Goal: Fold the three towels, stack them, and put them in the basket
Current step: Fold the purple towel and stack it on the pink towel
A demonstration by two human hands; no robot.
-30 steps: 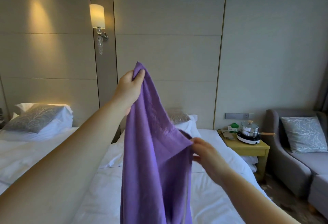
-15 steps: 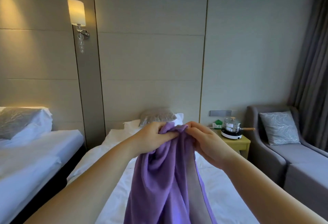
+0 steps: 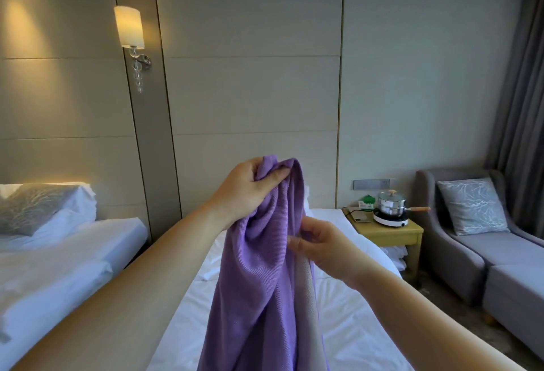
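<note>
Left hand (image 3: 250,191): raised, fingers curled round the bunched top of the purple towel (image 3: 259,282), thumb pressed over the gather. Firm grip.

Right hand (image 3: 321,250): lower and to the right, pinching the towel's right-hand edge between thumb and fingers, where the purple cloth meets a grey band running down that side.

Towel: held in the air above the near bed (image 3: 353,326), hanging in loose vertical folds, unfolded. Its lower end leaves the frame at the bottom; whether it touches the near bed cannot be told.

Near bed: white sheet, creased, with bare surface showing on both sides of the hanging towel. Its right edge curves down toward the floor.

Left of the near bed: a narrow dark gap, then a second bed (image 3: 59,267) with white linen and a grey patterned pillow.

Right of the near bed, at its head end: a yellow nightstand (image 3: 388,231) just beside the mattress edge, carrying a steel pot (image 3: 390,204) on a white hotplate (image 3: 390,219). Further right of the near bed, across a strip of floor: a grey sofa (image 3: 459,253) with a cushion (image 3: 471,206), and a curtain (image 3: 521,91) behind it.

Behind the near bed: panelled wall, with a lit wall lamp (image 3: 129,27) up to the left.
</note>
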